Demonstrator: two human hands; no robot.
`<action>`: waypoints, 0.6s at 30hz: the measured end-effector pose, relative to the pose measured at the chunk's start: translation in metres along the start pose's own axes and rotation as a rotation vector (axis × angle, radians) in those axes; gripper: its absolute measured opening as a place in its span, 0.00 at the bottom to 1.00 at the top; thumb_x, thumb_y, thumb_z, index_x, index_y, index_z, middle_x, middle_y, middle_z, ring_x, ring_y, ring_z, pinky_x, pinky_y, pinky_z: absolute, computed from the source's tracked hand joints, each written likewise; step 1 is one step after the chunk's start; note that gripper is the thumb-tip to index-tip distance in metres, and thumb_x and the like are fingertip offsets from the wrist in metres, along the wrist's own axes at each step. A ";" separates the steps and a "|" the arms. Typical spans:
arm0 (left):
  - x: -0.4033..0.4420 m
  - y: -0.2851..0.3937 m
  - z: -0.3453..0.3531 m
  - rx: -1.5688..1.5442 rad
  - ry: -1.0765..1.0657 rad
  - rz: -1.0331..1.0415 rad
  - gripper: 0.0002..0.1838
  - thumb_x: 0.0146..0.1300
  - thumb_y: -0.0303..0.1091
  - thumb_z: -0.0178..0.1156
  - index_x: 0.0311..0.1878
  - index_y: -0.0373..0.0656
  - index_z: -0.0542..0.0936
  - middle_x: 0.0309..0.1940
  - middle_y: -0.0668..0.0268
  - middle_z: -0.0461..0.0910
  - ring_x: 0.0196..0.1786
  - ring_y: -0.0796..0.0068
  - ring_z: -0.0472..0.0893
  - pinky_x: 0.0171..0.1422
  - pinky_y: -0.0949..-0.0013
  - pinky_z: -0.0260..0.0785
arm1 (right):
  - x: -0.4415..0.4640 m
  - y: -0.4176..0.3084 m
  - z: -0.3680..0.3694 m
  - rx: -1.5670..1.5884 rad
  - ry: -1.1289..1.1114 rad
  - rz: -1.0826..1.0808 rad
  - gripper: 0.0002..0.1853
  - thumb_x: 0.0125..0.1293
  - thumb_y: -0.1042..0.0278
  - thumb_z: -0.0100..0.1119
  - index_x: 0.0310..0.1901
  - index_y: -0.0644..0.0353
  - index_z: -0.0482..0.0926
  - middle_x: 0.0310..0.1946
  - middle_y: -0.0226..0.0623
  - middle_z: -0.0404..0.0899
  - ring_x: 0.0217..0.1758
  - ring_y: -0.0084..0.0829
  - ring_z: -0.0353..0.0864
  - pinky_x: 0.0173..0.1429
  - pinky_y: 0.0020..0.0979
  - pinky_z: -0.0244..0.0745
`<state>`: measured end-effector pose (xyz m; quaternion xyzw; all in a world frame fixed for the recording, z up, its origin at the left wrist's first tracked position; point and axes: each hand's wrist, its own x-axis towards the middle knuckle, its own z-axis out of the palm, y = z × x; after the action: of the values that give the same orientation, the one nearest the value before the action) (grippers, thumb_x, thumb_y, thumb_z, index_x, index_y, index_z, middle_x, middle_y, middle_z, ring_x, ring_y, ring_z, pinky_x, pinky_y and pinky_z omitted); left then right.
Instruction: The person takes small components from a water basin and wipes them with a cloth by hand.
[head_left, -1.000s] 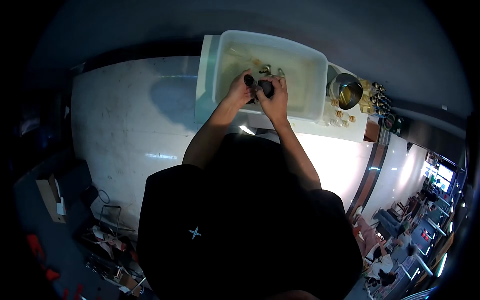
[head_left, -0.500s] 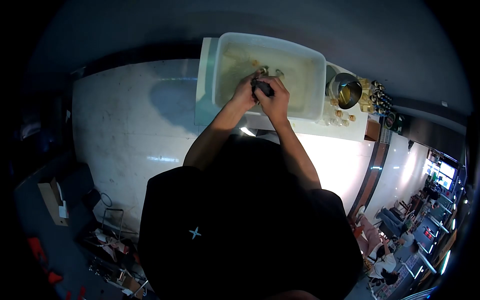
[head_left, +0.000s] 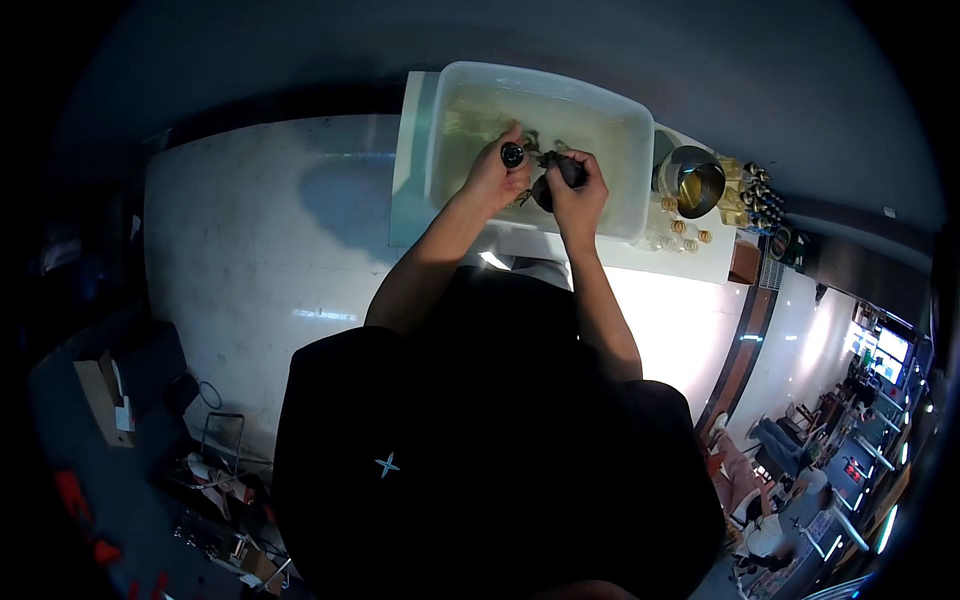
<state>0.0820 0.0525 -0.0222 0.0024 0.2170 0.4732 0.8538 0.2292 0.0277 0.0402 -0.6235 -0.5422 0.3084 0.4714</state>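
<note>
Over a translucent plastic tub [head_left: 645, 165] of cloudy yellowish water, both of my hands work close together. My left hand [head_left: 485, 182] is wrapped around a small object with a dark, round, shiny end [head_left: 512, 155]; its kind is unclear. Beside it, my right hand [head_left: 582, 200] grips a dark wad [head_left: 545, 190] that looks like cloth. A thin piece seems to span the gap between the hands. Small dark-and-light items, too unclear to name, show in the water just beyond my fingers.
Right of the tub stand a shiny metal bowl [head_left: 692, 182] and several small clear glass containers with gold-coloured rims [head_left: 678, 228]. Several dark-topped bottles [head_left: 762, 196] are grouped farther right. The white table [head_left: 690, 262] ends near my body. Seated people [head_left: 765, 525] are at lower right.
My hands were together around the dark wad; they have moved apart. The right hand shifted right with the wad, and the left hand turned, showing the dark round end.
</note>
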 end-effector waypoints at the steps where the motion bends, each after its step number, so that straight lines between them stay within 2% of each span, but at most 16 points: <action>1: -0.002 0.003 0.001 -0.001 -0.056 -0.030 0.19 0.75 0.52 0.55 0.30 0.54 0.69 0.15 0.74 0.64 0.15 0.79 0.65 0.18 0.73 0.57 | -0.003 -0.008 0.001 0.033 -0.002 -0.003 0.12 0.56 0.72 0.70 0.42 0.63 0.82 0.34 0.42 0.85 0.38 0.30 0.85 0.48 0.30 0.78; 4: -0.002 -0.002 0.045 0.004 0.343 0.026 0.16 0.75 0.51 0.56 0.35 0.50 0.74 0.25 0.69 0.75 0.25 0.75 0.78 0.29 0.69 0.74 | -0.007 -0.032 0.005 0.028 -0.076 -0.122 0.12 0.58 0.73 0.71 0.45 0.62 0.83 0.39 0.39 0.85 0.42 0.30 0.84 0.51 0.29 0.77; 5: -0.001 -0.006 0.035 -0.006 0.251 0.029 0.16 0.75 0.51 0.56 0.37 0.49 0.75 0.28 0.68 0.77 0.29 0.73 0.80 0.34 0.67 0.76 | -0.010 -0.037 0.006 0.020 -0.114 -0.162 0.13 0.59 0.73 0.71 0.45 0.61 0.83 0.40 0.38 0.85 0.44 0.29 0.84 0.52 0.29 0.77; 6: -0.001 -0.007 0.026 -0.015 0.159 0.034 0.16 0.74 0.50 0.57 0.39 0.47 0.76 0.32 0.67 0.78 0.33 0.72 0.82 0.39 0.66 0.78 | -0.009 -0.047 0.006 -0.048 -0.172 -0.310 0.12 0.57 0.74 0.71 0.44 0.60 0.85 0.40 0.40 0.85 0.43 0.36 0.85 0.51 0.30 0.77; 7: 0.000 -0.008 0.019 -0.025 0.067 0.039 0.16 0.74 0.50 0.57 0.40 0.46 0.77 0.35 0.66 0.80 0.37 0.71 0.83 0.43 0.65 0.80 | -0.009 -0.043 0.007 -0.050 -0.173 -0.325 0.12 0.57 0.74 0.71 0.43 0.61 0.85 0.40 0.41 0.84 0.43 0.37 0.85 0.51 0.31 0.78; 9: 0.000 -0.014 0.021 -0.024 0.145 0.061 0.15 0.74 0.48 0.57 0.40 0.45 0.77 0.34 0.66 0.79 0.37 0.72 0.83 0.42 0.66 0.79 | -0.010 -0.034 0.012 -0.054 -0.179 -0.356 0.11 0.56 0.74 0.70 0.42 0.62 0.85 0.40 0.41 0.84 0.43 0.40 0.85 0.50 0.32 0.78; 11: -0.006 -0.013 0.033 0.032 0.237 0.107 0.15 0.74 0.47 0.57 0.41 0.45 0.77 0.34 0.66 0.79 0.38 0.72 0.83 0.43 0.66 0.79 | -0.011 -0.032 0.013 -0.043 -0.131 -0.285 0.10 0.56 0.74 0.70 0.41 0.62 0.85 0.38 0.41 0.83 0.41 0.39 0.84 0.48 0.32 0.78; 14: -0.008 -0.018 0.014 -0.028 0.155 0.097 0.14 0.75 0.46 0.57 0.41 0.45 0.77 0.34 0.66 0.79 0.37 0.72 0.83 0.42 0.66 0.79 | -0.020 -0.033 0.017 -0.046 -0.081 -0.254 0.09 0.57 0.73 0.69 0.40 0.62 0.85 0.37 0.41 0.83 0.39 0.38 0.84 0.47 0.32 0.77; 18: 0.002 -0.021 0.015 -0.064 0.149 0.103 0.13 0.76 0.45 0.56 0.42 0.46 0.77 0.34 0.67 0.79 0.37 0.73 0.82 0.43 0.67 0.78 | -0.013 -0.031 0.018 -0.051 -0.029 -0.174 0.09 0.58 0.73 0.69 0.39 0.64 0.84 0.35 0.41 0.83 0.38 0.35 0.83 0.47 0.31 0.76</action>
<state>0.1056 0.0458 -0.0140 -0.0489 0.2643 0.5220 0.8095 0.1981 0.0188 0.0601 -0.5812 -0.6086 0.2614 0.4727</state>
